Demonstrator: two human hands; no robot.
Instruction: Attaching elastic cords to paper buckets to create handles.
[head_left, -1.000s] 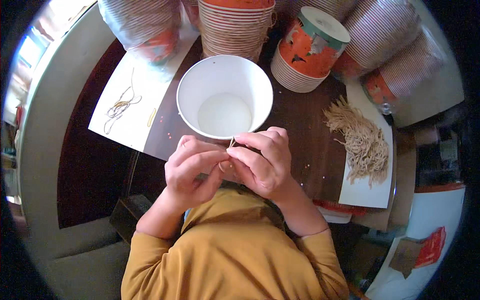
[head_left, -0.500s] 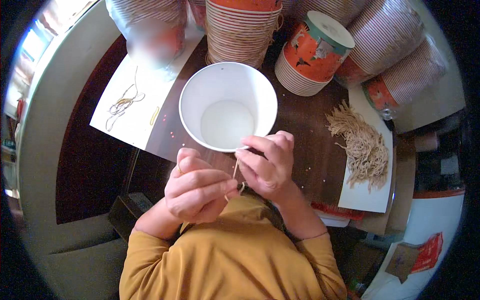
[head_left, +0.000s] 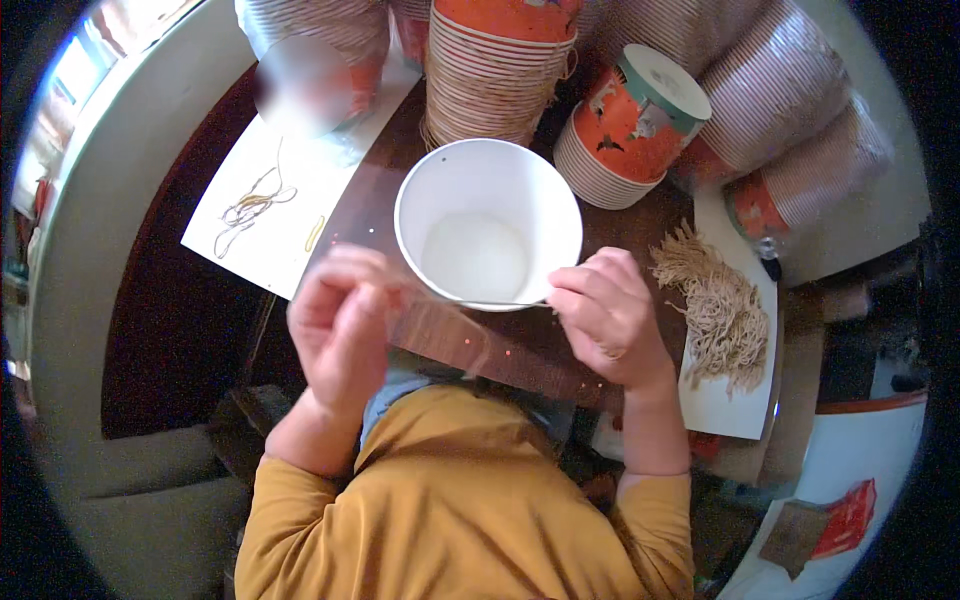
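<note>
A white paper bucket (head_left: 475, 255) stands before me with its open mouth up; a small dark hole shows in its wall at the far rim. My right hand (head_left: 610, 315) pinches a thin cord (head_left: 490, 303) beside the right part of the near rim. The cord runs nearly straight across that rim to my left hand (head_left: 345, 315), which is closed on it and smeared by motion. A loose piece of it hangs, blurred, below my left hand. Whether the cord passes through the bucket's wall I cannot tell.
Tan cords lie in a heap (head_left: 715, 310) on a white sheet at right. A few strings (head_left: 255, 205) lie on another white sheet (head_left: 205, 240) at left. Behind stand a stack of buckets draped with cords (head_left: 490, 95), an upside-down orange stack (head_left: 640, 125) and plastic-wrapped stacks (head_left: 770, 60).
My hands have moved apart, the left to the left and the right to the right, and the cord now stretches between them. The bucket appears farther right; the whole view has shifted a little.
</note>
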